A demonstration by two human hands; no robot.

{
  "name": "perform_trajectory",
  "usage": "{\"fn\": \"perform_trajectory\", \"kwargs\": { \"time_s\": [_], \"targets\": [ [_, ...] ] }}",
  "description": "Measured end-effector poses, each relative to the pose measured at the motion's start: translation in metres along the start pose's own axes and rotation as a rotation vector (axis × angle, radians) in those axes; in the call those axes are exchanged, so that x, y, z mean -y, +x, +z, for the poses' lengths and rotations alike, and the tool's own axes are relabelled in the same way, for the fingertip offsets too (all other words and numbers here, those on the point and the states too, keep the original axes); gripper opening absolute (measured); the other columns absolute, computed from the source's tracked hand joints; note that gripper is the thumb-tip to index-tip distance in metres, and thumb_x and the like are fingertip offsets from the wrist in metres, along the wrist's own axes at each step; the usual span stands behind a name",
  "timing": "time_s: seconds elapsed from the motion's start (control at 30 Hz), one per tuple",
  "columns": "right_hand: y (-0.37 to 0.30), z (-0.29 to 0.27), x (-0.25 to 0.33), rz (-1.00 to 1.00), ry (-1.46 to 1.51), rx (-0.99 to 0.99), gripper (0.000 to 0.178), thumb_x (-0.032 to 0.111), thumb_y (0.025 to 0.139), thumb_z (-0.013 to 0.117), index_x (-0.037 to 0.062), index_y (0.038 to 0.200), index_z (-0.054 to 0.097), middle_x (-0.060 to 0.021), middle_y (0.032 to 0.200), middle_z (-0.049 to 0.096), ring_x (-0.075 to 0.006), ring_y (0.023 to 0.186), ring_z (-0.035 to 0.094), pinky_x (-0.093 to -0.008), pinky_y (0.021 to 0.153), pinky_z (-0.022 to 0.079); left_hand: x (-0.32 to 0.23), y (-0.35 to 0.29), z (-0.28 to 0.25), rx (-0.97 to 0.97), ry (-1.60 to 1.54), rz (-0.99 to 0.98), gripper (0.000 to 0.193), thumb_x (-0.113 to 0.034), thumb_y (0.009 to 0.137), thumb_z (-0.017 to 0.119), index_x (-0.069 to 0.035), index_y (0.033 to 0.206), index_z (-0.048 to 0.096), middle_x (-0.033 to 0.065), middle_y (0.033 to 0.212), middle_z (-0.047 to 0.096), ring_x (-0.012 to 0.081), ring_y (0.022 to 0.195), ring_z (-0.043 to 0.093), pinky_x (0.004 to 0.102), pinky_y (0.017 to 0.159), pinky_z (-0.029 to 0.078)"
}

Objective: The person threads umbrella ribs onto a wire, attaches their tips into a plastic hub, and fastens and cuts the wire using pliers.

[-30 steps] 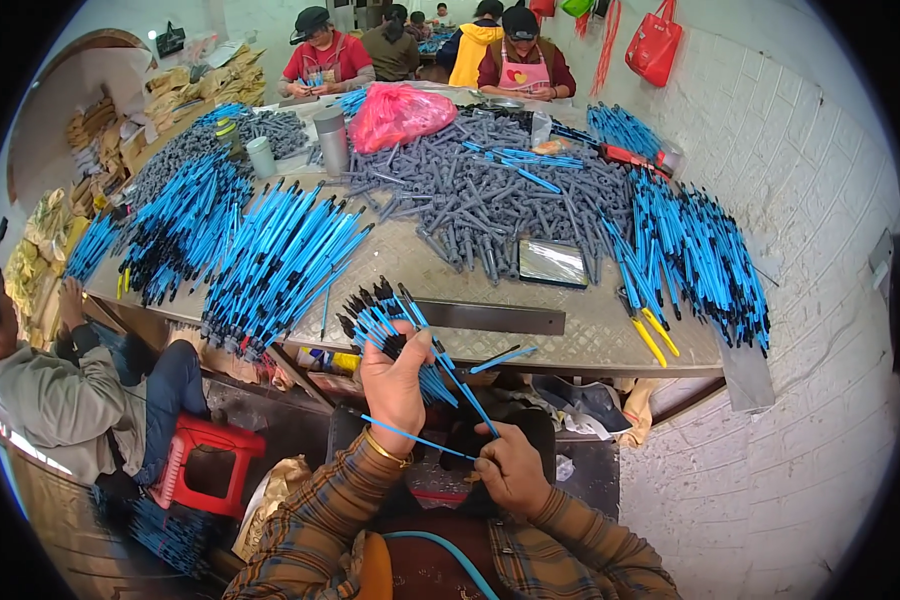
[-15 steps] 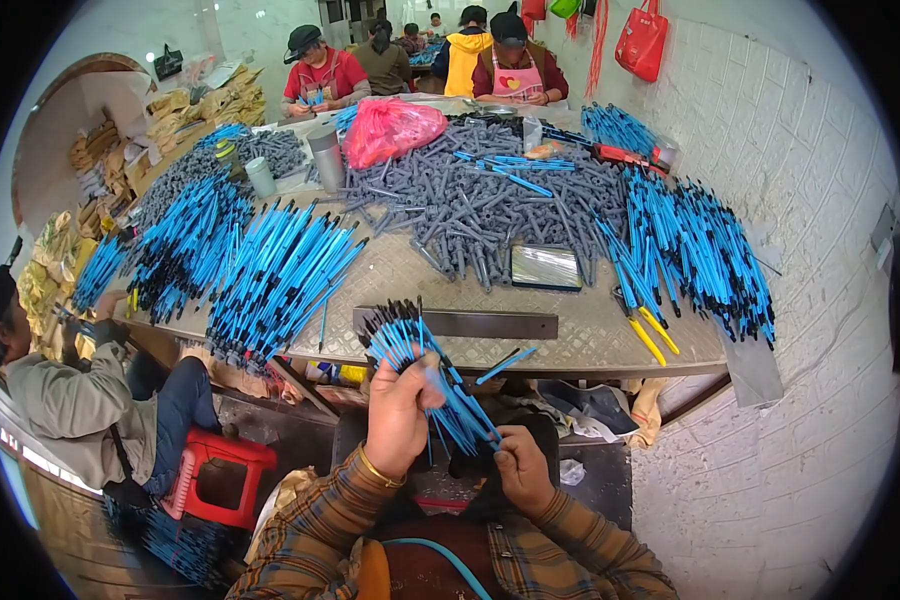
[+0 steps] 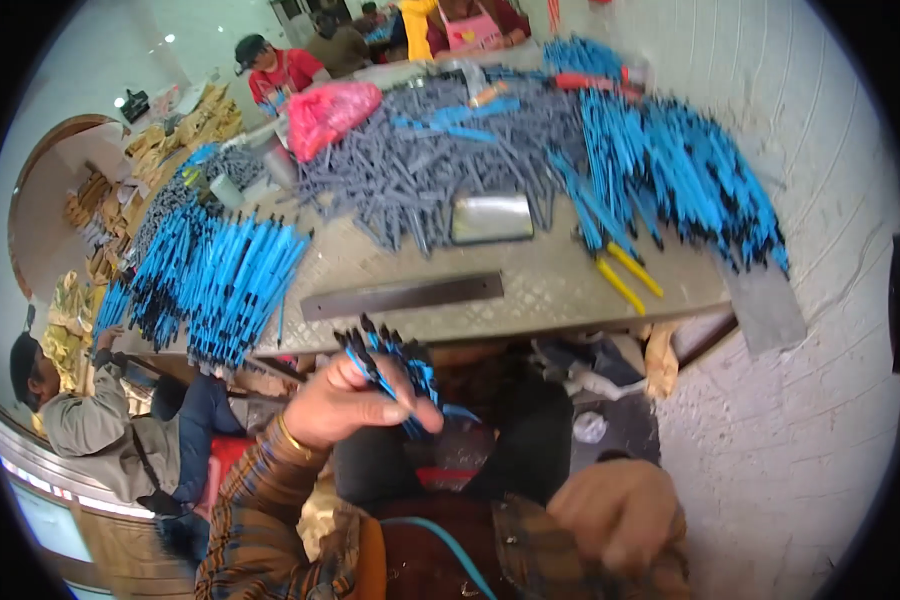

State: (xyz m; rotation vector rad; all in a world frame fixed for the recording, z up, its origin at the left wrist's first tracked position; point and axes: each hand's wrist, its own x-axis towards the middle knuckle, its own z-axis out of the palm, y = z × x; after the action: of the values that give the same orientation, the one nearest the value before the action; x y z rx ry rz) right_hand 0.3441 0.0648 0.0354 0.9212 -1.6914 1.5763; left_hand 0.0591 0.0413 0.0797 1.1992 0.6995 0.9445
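Note:
My left hand (image 3: 355, 405) is closed around a bundle of thin blue rods with black ends (image 3: 415, 365), held above my lap just off the table's near edge. The black ends point up and away from me, and the lower part of the bundle is mostly hidden behind the fingers. Lower down at the right, close to my body, is my right hand (image 3: 615, 510). It is apart from the bundle and smeared by motion, so its fingers do not show clearly.
On the table (image 3: 370, 262) lie a dark flat bar (image 3: 402, 296), a framed shiny plate (image 3: 491, 217) and yellow-handled pliers (image 3: 625, 280). Grey tubes (image 3: 440, 150) heap behind, with blue rod piles left (image 3: 240, 280) and right (image 3: 690, 170). A person (image 3: 110, 420) sits at left.
My right hand has left the lower end of the bundle and moved down and right towards my body. My left hand with the bundle is a little lower and further left; the view has tilted.

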Motion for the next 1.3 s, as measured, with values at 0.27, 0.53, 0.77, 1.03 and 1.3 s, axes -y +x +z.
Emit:
{"fn": "perform_trajectory", "kwargs": {
  "time_s": [0.27, 0.53, 0.77, 1.03, 1.3],
  "targets": [
    [0.043, 0.029, 0.016, -0.178, 0.332, -0.252, 0.020, 0.015, 0.086, 0.061, 0.0085, 0.104, 0.064, -0.0078, 0.071, 0.059, -0.0188, 0.050, 0.052, -0.0304, 0.041, 0.032, 0.045, 0.002, -0.070, 0.161, -0.218, -0.448, 0.036, -0.019, 0.083, 0.059, 0.003, 0.112, 0.054, 0.0206, 0.103, 0.061, 0.0340, 0.097, 0.060, 0.0461, 0.084, 0.047],
    [0.045, 0.025, -0.016, -0.138, 0.222, -0.031, 0.024, 0.019, 0.083, 0.064, 0.0047, 0.101, 0.064, -0.0067, 0.071, 0.060, -0.0163, 0.049, 0.050, -0.0289, 0.043, 0.034, 0.046, -0.003, -0.049, 0.164, -0.567, -0.778, 0.047, -0.027, 0.085, 0.057, 0.003, 0.120, 0.048, 0.0203, 0.115, 0.054, 0.0346, 0.105, 0.055, 0.0477, 0.086, 0.046],
    [0.049, 0.005, -0.083, 0.708, -0.922, -0.254, 0.079, 0.038, 0.069, 0.073, -0.0037, 0.127, 0.039, -0.0205, 0.124, 0.045, -0.0360, 0.114, 0.043, -0.0406, 0.095, 0.035, 0.010, -0.072, -0.077, 0.338, -0.763, -0.905, 0.051, -0.031, 0.087, 0.055, -0.002, 0.128, 0.042, 0.0161, 0.126, 0.048, 0.0327, 0.112, 0.052, 0.0477, 0.089, 0.046],
    [0.058, -0.033, -0.207, 0.991, -0.692, 0.042, 0.092, 0.036, 0.068, 0.074, -0.0063, 0.133, 0.025, -0.0235, 0.134, 0.034, -0.0368, 0.125, 0.034, -0.0409, 0.101, 0.031, 0.036, -0.115, -0.149, 0.654, -0.747, -0.574, 0.055, -0.033, 0.096, 0.025, 0.003, 0.137, 0.022, 0.0246, 0.139, 0.029, 0.0350, 0.131, 0.028, 0.0546, 0.106, 0.023],
    [0.056, -0.046, -0.264, 1.098, -0.538, 0.092, 0.093, 0.048, 0.070, 0.070, -0.0004, 0.135, 0.025, -0.0245, 0.135, 0.033, -0.0386, 0.126, 0.033, -0.0438, 0.103, 0.029, 0.035, -0.137, -0.194, 0.618, -0.714, -0.439, 0.048, -0.027, 0.095, 0.030, 0.001, 0.135, 0.029, 0.0207, 0.134, 0.037, 0.0315, 0.126, 0.035, 0.0472, 0.104, 0.030]
  ]
}}
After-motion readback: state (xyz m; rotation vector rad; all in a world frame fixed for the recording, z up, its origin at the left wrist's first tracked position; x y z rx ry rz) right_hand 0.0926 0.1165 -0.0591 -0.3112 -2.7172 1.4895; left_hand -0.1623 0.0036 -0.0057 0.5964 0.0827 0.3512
